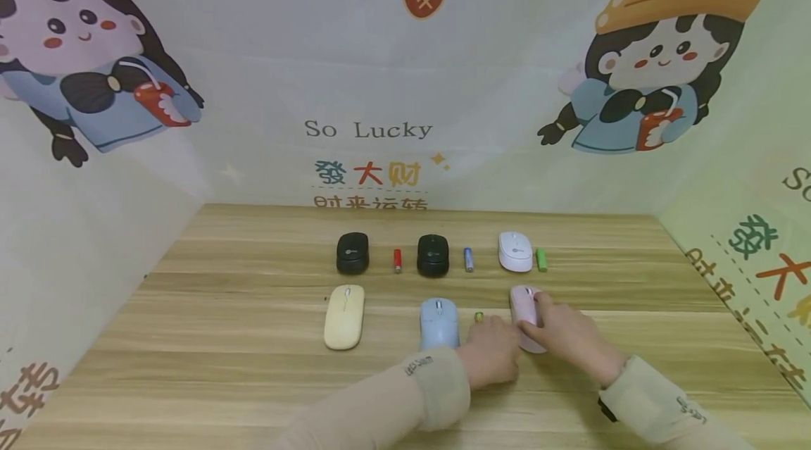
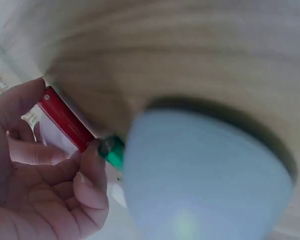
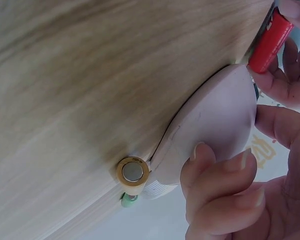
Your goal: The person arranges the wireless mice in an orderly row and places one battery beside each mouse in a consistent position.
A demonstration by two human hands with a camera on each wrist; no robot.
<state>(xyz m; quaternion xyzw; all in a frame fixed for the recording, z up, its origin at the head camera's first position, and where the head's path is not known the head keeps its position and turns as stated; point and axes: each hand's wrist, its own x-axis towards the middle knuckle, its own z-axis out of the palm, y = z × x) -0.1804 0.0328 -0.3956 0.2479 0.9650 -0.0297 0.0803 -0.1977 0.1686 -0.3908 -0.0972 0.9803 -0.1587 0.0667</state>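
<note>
My left hand (image 1: 493,351) pinches a red battery (image 2: 67,120) just above the table; the hand hides it in the head view. My right hand (image 1: 570,330) grips a pink computer mouse (image 1: 524,305), thumb on one side and fingers on the other. In the right wrist view, the red battery (image 3: 271,42) is close to one end of that mouse (image 3: 215,115). A light blue mouse (image 1: 439,323) lies left of my left hand, with a green battery (image 2: 112,151) between them. Beside the pink mouse's far end is a gold-ended battery (image 3: 132,171), hidden in the head view.
Along the back row are two black mice, one at the left (image 1: 352,253) and one mid-row (image 1: 433,255), and a white mouse (image 1: 516,251). A red (image 1: 397,260), a blue (image 1: 468,260) and a green battery (image 1: 541,260) lie beside them. A yellow mouse (image 1: 344,317) lies front left.
</note>
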